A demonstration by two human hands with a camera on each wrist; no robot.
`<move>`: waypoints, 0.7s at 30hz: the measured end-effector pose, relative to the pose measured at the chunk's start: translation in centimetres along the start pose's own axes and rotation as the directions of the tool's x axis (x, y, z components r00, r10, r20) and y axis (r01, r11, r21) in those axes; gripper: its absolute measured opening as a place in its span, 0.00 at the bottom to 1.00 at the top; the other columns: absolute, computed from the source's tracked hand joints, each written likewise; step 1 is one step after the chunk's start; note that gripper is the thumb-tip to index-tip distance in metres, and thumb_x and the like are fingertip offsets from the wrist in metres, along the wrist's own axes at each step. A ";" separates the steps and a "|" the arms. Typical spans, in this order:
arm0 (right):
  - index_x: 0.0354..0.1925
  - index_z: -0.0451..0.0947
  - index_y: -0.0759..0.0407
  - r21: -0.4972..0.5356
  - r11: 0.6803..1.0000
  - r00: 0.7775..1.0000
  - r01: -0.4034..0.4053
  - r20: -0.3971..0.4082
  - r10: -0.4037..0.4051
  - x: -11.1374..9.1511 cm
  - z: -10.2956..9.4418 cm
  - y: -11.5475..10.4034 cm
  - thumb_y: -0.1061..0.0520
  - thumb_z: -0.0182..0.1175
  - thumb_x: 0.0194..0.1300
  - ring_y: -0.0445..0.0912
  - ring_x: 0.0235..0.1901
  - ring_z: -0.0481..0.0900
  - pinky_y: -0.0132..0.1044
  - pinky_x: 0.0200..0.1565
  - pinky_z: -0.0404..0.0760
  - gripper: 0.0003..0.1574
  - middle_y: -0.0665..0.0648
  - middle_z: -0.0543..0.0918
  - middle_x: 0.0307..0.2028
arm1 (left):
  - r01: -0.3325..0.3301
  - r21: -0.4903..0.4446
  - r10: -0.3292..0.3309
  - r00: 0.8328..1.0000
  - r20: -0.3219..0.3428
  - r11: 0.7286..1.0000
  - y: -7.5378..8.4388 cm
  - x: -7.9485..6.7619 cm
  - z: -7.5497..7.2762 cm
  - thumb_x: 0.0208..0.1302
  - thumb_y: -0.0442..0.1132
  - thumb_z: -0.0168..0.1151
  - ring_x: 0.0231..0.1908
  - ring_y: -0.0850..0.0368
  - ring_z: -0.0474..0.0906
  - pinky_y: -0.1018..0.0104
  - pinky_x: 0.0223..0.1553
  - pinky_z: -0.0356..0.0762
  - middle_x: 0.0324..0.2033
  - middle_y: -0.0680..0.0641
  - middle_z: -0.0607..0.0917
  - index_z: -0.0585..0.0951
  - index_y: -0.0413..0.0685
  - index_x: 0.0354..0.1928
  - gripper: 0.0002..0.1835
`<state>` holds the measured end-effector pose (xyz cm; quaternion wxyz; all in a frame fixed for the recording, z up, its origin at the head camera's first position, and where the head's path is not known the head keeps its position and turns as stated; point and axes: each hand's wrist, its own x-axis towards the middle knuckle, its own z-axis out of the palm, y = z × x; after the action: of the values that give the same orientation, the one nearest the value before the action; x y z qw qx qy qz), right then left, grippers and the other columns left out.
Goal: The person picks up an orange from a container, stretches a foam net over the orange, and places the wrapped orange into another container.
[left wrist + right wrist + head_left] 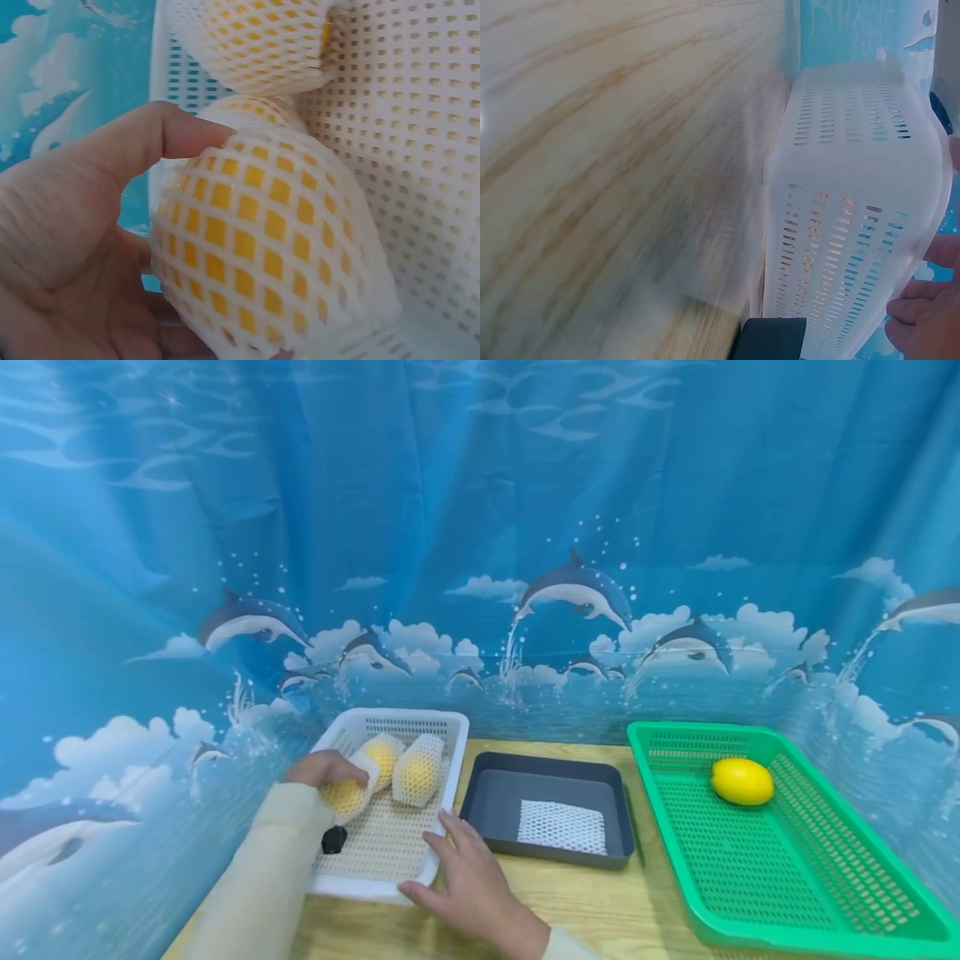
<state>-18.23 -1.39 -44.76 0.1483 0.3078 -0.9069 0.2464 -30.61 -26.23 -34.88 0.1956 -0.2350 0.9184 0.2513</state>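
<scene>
My left hand reaches into the left part of a white plastic basket. It grips a yellow lemon wrapped in a white foam net, with the thumb and fingers around its side. Two more netted lemons lie in the basket, one lemon just behind the held one, another lemon to its right. My right hand rests at the basket's front right corner, fingers spread, fingertips touching the rim.
Right of the white basket stands a dark grey tray with an empty white foam net lying in it. Farther right, a green basket holds one bare lemon. A dolphin-print curtain hangs behind the wooden table.
</scene>
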 end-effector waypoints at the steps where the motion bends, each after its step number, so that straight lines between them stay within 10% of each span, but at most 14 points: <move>1: 0.60 0.75 0.57 0.002 1.000 1.000 0.002 0.001 -0.002 0.0 0.0 0.0 0.27 0.51 0.64 0.60 0.65 0.67 0.56 0.62 0.70 0.43 0.66 0.67 0.67 | 0.010 -0.010 -0.010 1.000 0.001 1.000 -0.1 0.1 0.1 0.51 0.52 0.72 0.55 0.33 0.69 0.45 0.49 0.79 0.60 0.26 0.67 0.67 0.30 0.63 0.44; 8: 0.61 0.74 0.56 -0.017 1.000 1.000 0.008 -0.007 -0.009 0.0 0.0 -0.2 0.25 0.48 0.65 0.60 0.65 0.67 0.55 0.62 0.70 0.44 0.65 0.66 0.67 | 0.081 -0.105 -0.080 0.997 0.019 0.991 -0.4 0.1 1.1 0.49 0.48 0.74 0.51 0.35 0.73 0.47 0.45 0.81 0.56 0.28 0.70 0.69 0.29 0.60 0.42; 21: 0.61 0.74 0.56 -0.007 1.000 1.000 0.000 0.001 0.000 0.0 -0.1 -0.1 0.25 0.46 0.65 0.60 0.65 0.66 0.56 0.62 0.70 0.44 0.65 0.66 0.67 | 0.001 0.044 0.002 0.998 -0.067 0.999 -0.8 1.1 2.8 0.45 0.50 0.78 0.48 0.37 0.75 0.45 0.47 0.79 0.49 0.31 0.76 0.75 0.31 0.55 0.40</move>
<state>-18.09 -1.41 -44.63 0.1490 0.3073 -0.9079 0.2430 -30.44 -25.67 -37.92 0.1696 -0.2385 0.9298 0.2232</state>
